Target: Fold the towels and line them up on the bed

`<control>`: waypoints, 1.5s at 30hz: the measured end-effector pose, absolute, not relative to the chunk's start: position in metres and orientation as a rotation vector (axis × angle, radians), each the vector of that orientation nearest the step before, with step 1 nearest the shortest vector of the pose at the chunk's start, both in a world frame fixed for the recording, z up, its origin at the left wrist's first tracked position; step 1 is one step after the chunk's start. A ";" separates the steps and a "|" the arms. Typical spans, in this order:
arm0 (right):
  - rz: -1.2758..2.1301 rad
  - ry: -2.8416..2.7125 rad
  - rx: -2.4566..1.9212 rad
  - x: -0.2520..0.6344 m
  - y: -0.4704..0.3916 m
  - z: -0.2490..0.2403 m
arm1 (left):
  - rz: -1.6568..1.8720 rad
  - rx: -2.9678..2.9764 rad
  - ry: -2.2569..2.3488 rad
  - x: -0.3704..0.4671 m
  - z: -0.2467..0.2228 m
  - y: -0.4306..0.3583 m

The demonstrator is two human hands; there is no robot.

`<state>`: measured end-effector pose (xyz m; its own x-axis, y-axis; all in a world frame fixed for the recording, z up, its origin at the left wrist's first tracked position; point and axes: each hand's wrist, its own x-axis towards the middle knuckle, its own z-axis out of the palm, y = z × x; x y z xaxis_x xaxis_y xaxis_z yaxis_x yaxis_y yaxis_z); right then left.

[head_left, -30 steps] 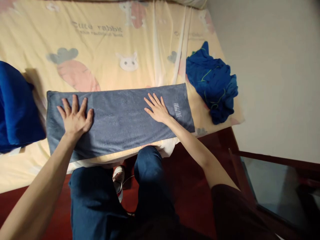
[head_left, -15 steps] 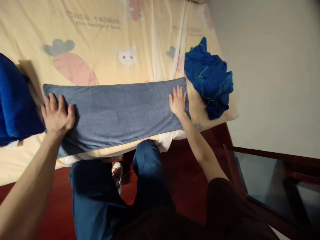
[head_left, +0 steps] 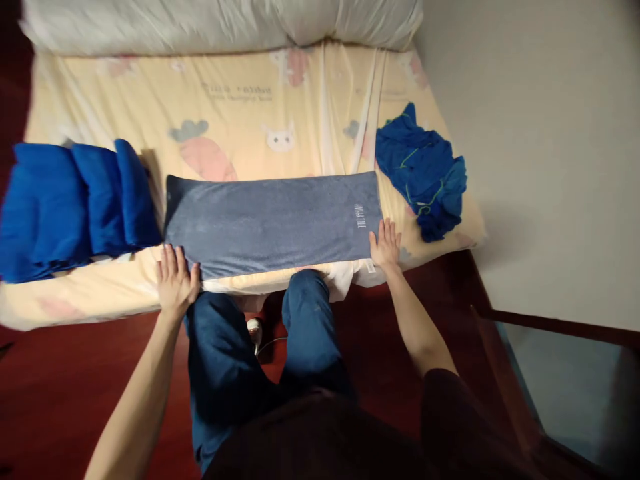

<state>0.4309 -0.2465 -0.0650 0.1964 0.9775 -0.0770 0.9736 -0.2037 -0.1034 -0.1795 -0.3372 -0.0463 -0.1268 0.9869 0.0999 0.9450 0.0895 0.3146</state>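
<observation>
A grey-blue towel (head_left: 270, 220) lies flat in a long rectangle along the front edge of the bed, with small white lettering near its right end. My left hand (head_left: 176, 277) rests spread at the towel's lower left corner, palm down. At the lower right corner, my right hand (head_left: 386, 243) lies with its fingers stretched out, touching the edge. Neither hand grips anything. Right of the towel is a crumpled blue cloth (head_left: 423, 170) with green trim. Folded blue cloths (head_left: 75, 207) sit side by side on the left.
The bed (head_left: 280, 80) has a yellow sheet with carrots and rabbits. A thick pale quilt (head_left: 225, 23) runs along its back. A wall (head_left: 540, 167) stands at the right, with a dark-framed glass panel (head_left: 565, 380) below. My knees are against the bed's front edge.
The view has tilted up and left, showing the quilt and more folded blue cloths. My hands have moved toward the towel's lower corners, and white lettering now shows at its right end.
</observation>
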 end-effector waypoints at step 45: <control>0.732 -1.382 -1.976 0.223 -0.381 -0.016 | 0.524 1.991 2.012 -0.158 -0.043 -0.353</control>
